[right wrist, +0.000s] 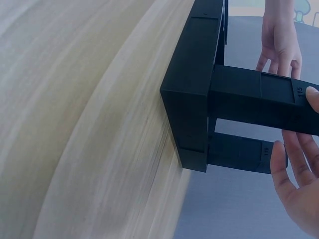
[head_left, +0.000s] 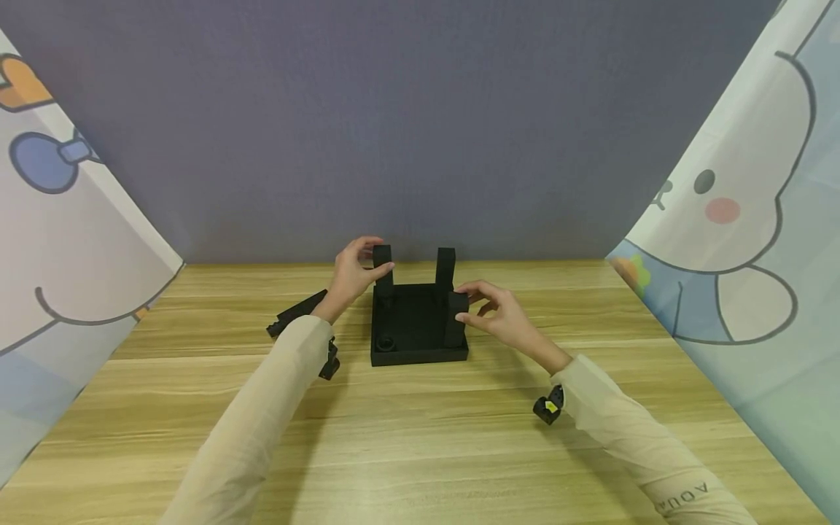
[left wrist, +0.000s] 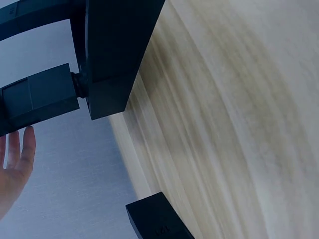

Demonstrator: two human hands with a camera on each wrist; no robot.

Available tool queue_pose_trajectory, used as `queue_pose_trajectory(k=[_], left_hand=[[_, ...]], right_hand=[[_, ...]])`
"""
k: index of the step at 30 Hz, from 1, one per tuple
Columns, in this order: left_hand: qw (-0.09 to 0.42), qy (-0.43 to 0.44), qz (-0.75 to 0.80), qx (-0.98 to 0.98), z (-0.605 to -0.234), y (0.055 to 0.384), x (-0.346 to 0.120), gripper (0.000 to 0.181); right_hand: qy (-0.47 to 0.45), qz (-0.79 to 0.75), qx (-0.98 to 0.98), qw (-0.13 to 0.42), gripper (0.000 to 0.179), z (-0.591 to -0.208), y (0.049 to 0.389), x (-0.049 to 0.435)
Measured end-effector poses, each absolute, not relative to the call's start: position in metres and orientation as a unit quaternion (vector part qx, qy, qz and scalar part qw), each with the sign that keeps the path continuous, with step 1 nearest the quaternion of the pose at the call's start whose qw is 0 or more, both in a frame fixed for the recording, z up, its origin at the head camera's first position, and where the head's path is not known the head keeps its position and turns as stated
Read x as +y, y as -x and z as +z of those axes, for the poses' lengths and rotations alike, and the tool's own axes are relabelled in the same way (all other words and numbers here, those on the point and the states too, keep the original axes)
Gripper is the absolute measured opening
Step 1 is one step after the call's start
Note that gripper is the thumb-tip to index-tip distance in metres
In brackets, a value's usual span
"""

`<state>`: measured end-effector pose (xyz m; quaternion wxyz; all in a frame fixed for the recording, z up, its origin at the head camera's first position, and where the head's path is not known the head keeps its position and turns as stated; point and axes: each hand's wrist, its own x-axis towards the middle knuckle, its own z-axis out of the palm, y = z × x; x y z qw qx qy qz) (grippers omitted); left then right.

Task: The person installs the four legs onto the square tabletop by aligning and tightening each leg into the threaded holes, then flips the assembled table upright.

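Observation:
A shallow square black base (head_left: 412, 321) lies on the table with square posts standing at three of its corners. My left hand (head_left: 351, 277) pinches the far left post (head_left: 383, 266), thumb in front and fingers behind. A narrow round neck (left wrist: 79, 84) shows between that post and the base in the left wrist view. My right hand (head_left: 502, 315) grips the near right post (right wrist: 259, 97), marked 115, between thumb and fingers. The far right post (head_left: 445, 270) stands upright, untouched. At the near left corner is a bare round socket (head_left: 386, 343).
A loose black post (head_left: 298, 312) lies on the wooden table (head_left: 420, 437), left of the base and partly behind my left wrist. Behind the table rises a grey panel (head_left: 394, 131). Cartoon-printed sheets (head_left: 741, 219) hang at both sides.

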<state>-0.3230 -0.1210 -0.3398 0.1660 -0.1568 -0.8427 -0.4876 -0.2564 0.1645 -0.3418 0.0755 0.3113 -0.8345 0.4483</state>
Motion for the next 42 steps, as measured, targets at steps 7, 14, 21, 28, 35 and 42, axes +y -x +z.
queue_pose_trajectory(k=[7,14,21,28,35,42], left_hand=[[0.181,0.151,-0.485,-0.842,-0.343,0.323,-0.118,0.047],[0.14,0.158,-0.484,-0.849,-0.338,0.321,-0.12,0.047],[0.079,0.179,-0.475,-0.858,-0.329,0.321,-0.123,0.048],[0.07,0.181,-0.477,-0.857,-0.33,0.321,-0.124,0.05],[0.135,0.178,-0.476,-0.851,-0.338,0.32,-0.12,0.049],[0.164,0.156,-0.487,-0.844,-0.343,0.318,-0.117,0.05]], right_hand=[[-0.312,0.445,-0.836,0.075,0.038,-0.342,0.256,0.167],[-0.309,0.445,-0.837,0.07,0.037,-0.343,0.257,0.169],[-0.302,0.449,-0.839,0.065,0.038,-0.341,0.255,0.168],[-0.297,0.453,-0.839,0.057,0.038,-0.327,0.243,0.164],[-0.299,0.441,-0.844,0.06,0.037,-0.312,0.23,0.159],[-0.299,0.451,-0.839,0.056,0.037,-0.316,0.233,0.16]])
